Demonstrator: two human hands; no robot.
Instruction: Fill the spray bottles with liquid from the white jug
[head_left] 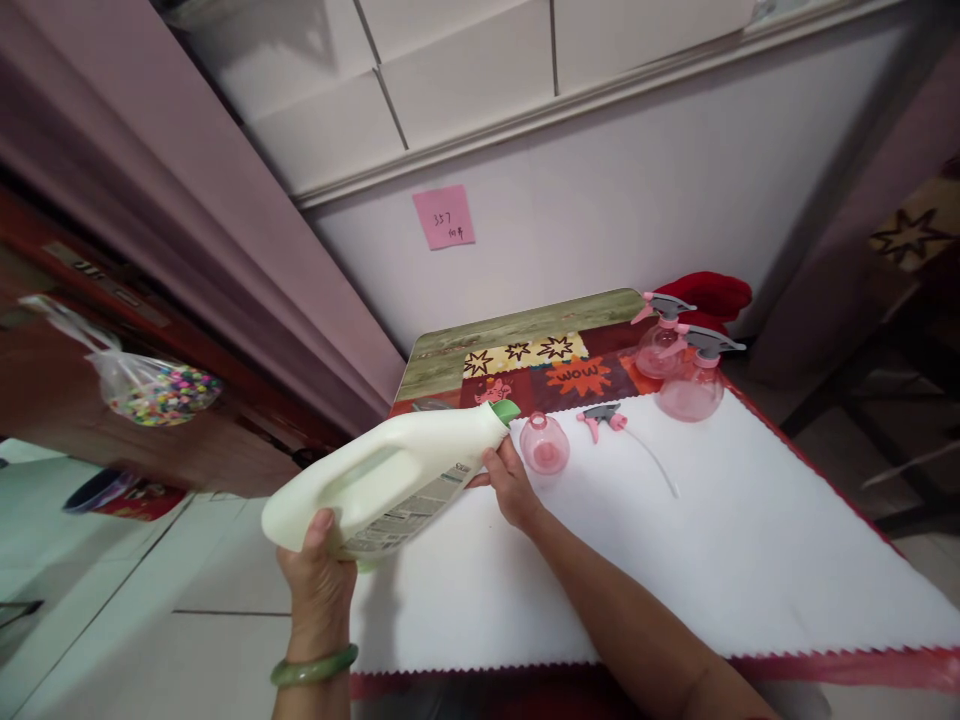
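Note:
A large pale detergent jug [405, 450] is tipped nearly level over the table, its green spout [505, 411] pointing right. My left hand [319, 560] grips its base end, thumb on top. Near the neck, my right hand [511, 485] supports it from below with closed fingers. Just right of the spout stands an uncapped pink spray bottle [546, 446] with a little liquid visible inside. Beside that bottle lies a detached trigger sprayer [601, 420] with its thin tube stretched out. I cannot see whether anything flows from the spout.
Two pink spray bottles with triggers, one nearer [694, 390] and one behind [658, 350], stand at the table's far right by a red cloth item [701, 292]. A white mat [712, 560] covers the table. A bag of colourful beads [161, 388] hangs at left.

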